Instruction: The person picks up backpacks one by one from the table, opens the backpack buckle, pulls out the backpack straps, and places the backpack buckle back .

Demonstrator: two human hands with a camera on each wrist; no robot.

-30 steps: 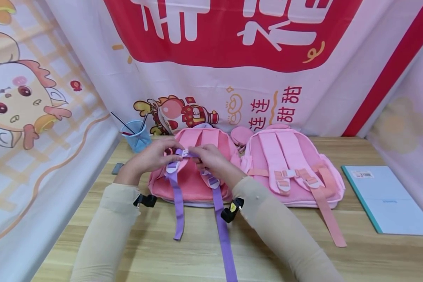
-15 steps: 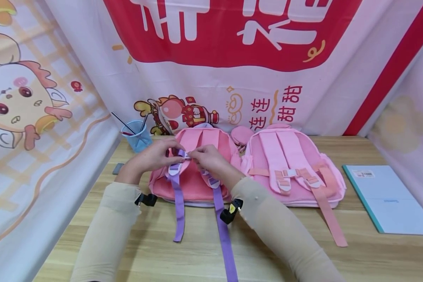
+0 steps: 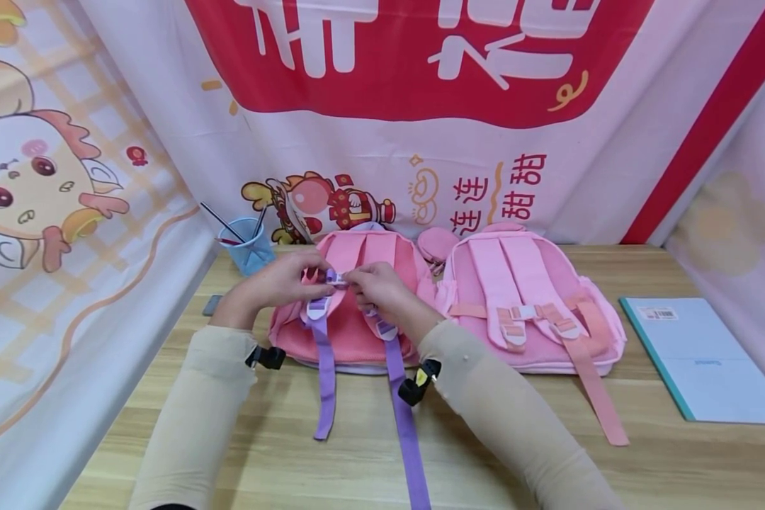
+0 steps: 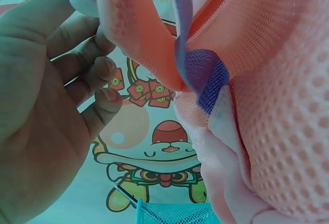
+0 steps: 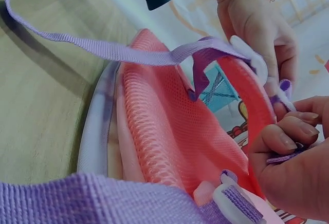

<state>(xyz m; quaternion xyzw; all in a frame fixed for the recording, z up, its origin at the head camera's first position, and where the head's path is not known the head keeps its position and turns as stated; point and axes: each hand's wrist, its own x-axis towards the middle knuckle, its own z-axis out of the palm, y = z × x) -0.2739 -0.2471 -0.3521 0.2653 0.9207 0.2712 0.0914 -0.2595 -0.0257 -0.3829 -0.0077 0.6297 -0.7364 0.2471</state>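
Note:
A coral-pink backpack [image 3: 344, 348] stands on the table with its shoulder straps facing me. My left hand [image 3: 279, 280] holds the white buckle [image 3: 336, 280] on the purple chest strap, thumb below and fingers above. From the other side my right hand [image 3: 384, 289] pinches the purple webbing [image 5: 285, 157] close beside that buckle. Both hands meet over the left shoulder strap. Below them a white strap adjuster [image 3: 317, 307] carries a purple tail [image 3: 325, 404] that hangs onto the table. The longer purple tail [image 3: 409, 432] runs down under my right wrist. Fingertips partly hide the buckle.
To the right stands a light pink backpack [image 3: 478, 340] with its peach chest strap fastened. A blue mesh pen cup [image 3: 248, 251] is behind my left hand, near a small grey object [image 3: 212, 305]. A white-and-teal notebook [image 3: 707, 361] lies far right.
Both hands stay at the chest strap. My right fingertips have moved up against the white buckle, covering webbing that showed between. The left adjuster and its tail have shifted slightly right.

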